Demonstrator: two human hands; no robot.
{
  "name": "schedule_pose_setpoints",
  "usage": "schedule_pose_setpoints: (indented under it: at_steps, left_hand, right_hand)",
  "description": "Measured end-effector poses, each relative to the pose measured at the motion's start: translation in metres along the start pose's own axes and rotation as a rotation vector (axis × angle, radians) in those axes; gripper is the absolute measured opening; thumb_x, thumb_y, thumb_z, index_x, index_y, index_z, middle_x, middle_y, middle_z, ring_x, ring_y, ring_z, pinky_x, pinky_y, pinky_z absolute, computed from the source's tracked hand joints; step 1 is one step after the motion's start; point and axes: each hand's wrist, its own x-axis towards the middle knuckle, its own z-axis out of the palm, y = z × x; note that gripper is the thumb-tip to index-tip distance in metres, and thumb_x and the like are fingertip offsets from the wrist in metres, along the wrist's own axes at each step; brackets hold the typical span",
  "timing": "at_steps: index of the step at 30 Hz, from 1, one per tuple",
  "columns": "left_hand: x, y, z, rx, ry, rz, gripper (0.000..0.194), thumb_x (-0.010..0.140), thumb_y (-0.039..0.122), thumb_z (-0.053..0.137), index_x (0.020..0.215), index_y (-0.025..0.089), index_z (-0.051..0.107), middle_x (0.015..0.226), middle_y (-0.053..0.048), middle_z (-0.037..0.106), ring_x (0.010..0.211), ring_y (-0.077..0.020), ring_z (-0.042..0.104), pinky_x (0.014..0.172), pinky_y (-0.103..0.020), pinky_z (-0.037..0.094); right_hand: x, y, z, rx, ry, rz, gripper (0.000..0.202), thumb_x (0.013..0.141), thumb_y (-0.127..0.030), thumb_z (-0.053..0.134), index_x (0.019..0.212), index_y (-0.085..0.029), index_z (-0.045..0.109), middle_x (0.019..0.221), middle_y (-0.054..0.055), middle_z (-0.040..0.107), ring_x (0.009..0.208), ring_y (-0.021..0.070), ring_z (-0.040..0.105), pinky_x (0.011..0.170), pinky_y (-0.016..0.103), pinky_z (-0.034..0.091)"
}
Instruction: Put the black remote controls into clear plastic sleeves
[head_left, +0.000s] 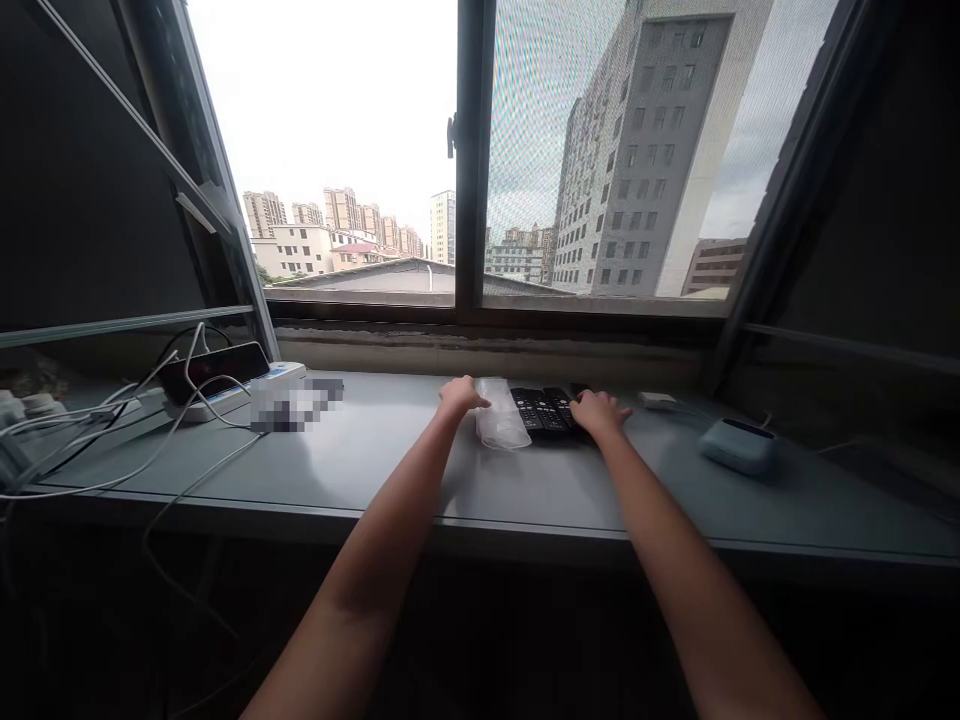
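Several black remote controls lie side by side on the grey table beneath the window. A translucent white plastic bag lies flat against their left side. My left hand is at the bag's upper left edge, its thumb reaching onto the plastic; whether it pinches the bag is too small to tell. At the right end of the row, my right hand rests on the rightmost dark remote with its fingers apart, partly covering it.
On the left stand a phone, a white power strip and tangled white cables. A blurred patch covers something beside them. To the right are a small white adapter and a blue-grey box-shaped device. The table's front edge runs below my forearms.
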Motion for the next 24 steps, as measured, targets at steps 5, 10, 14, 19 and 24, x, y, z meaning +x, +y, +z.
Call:
schedule_pose_setpoints:
  at_steps: [5,10,14,19,24]
  left_hand:
    - [-0.001,0.001,0.0,-0.005,-0.014,0.013,0.03,0.058,0.026,0.086,0.073,0.019,0.061,0.098,-0.013,0.071,0.113,-0.0339,0.06,0.093,-0.04,0.045]
    - [-0.003,0.002,-0.003,-0.003,-0.043,0.045,0.02,0.069,0.024,0.078,0.07,0.019,0.059,0.091,-0.013,0.071,0.108,-0.032,0.062,0.09,-0.04,0.046]
    - [-0.001,0.001,-0.002,-0.071,0.037,0.024,0.01,0.075,0.019,0.069,0.072,0.018,0.06,0.095,-0.015,0.071,0.106,-0.0309,0.063,0.088,-0.039,0.047]
    - [0.004,-0.006,0.003,-0.112,0.157,-0.057,0.007,0.083,0.02,0.06,0.088,0.017,0.064,0.113,-0.017,0.067,0.112,-0.0295,0.061,0.088,-0.035,0.047]
    - [0.005,-0.008,0.008,-0.033,0.068,-0.084,0.025,0.086,0.037,0.061,0.103,0.018,0.062,0.117,-0.015,0.066,0.116,-0.0273,0.059,0.088,-0.032,0.047]
  right_hand:
    - [0.001,0.0,0.002,-0.004,0.008,-0.001,0.039,0.092,-0.032,0.041,0.124,-0.02,0.06,0.132,0.016,0.053,0.124,0.0325,0.045,0.103,0.055,0.028]
    - [-0.001,-0.001,-0.001,-0.002,-0.007,0.004,0.04,0.092,-0.032,0.04,0.125,-0.02,0.059,0.133,0.016,0.052,0.126,0.0325,0.044,0.104,0.055,0.028]
    - [-0.002,-0.001,-0.003,-0.002,-0.022,0.008,0.041,0.093,-0.033,0.04,0.127,-0.02,0.059,0.136,0.016,0.051,0.127,0.0323,0.043,0.105,0.054,0.026]
    - [-0.003,-0.002,-0.003,-0.008,-0.034,0.01,0.042,0.094,-0.033,0.038,0.128,-0.02,0.057,0.137,0.015,0.049,0.128,0.0321,0.042,0.106,0.054,0.025]
    - [-0.004,-0.003,-0.004,-0.016,-0.039,0.007,0.042,0.094,-0.033,0.037,0.129,-0.019,0.056,0.137,0.016,0.05,0.127,0.0316,0.042,0.106,0.055,0.024]
